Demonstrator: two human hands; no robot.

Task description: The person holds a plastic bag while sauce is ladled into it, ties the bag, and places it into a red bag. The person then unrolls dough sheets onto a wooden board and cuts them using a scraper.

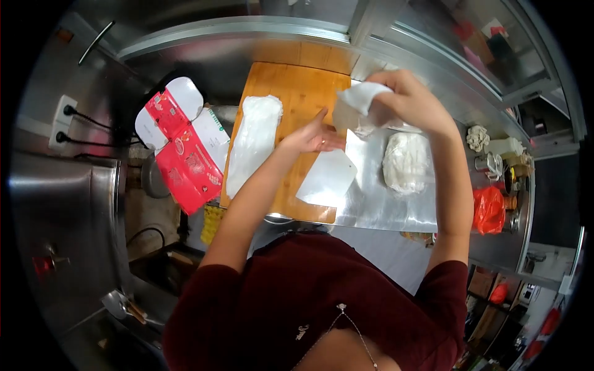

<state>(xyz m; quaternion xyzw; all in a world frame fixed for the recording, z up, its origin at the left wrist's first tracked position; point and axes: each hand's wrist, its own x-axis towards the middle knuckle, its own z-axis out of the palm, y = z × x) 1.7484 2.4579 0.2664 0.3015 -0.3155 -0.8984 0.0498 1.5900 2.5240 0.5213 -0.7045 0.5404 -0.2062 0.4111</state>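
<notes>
My right hand (405, 99) is raised over the back of the metal counter, fingers pinched on a thin white sheet (360, 99) that bends and hangs down. I cannot tell if the sheet is paper or dough. Beside it, my left hand (314, 136) is held over the wooden cutting board (297, 86), fingers stretched out and thumb up, holding nothing. Just below its fingertips, another flat white sheet (329, 178) lies across the board and the counter edge. A long white plastic-covered bundle (255, 139) rests along the board's left side.
On the metal counter (383, 210) at right sits a white plastic-wrapped packet (406, 162). A red and white carton (189, 161) lies left of the board, near plugged-in cords (93, 114). A red plastic bag (489, 210) and jars stand on the right shelf. Glass windows (458, 55) border the back.
</notes>
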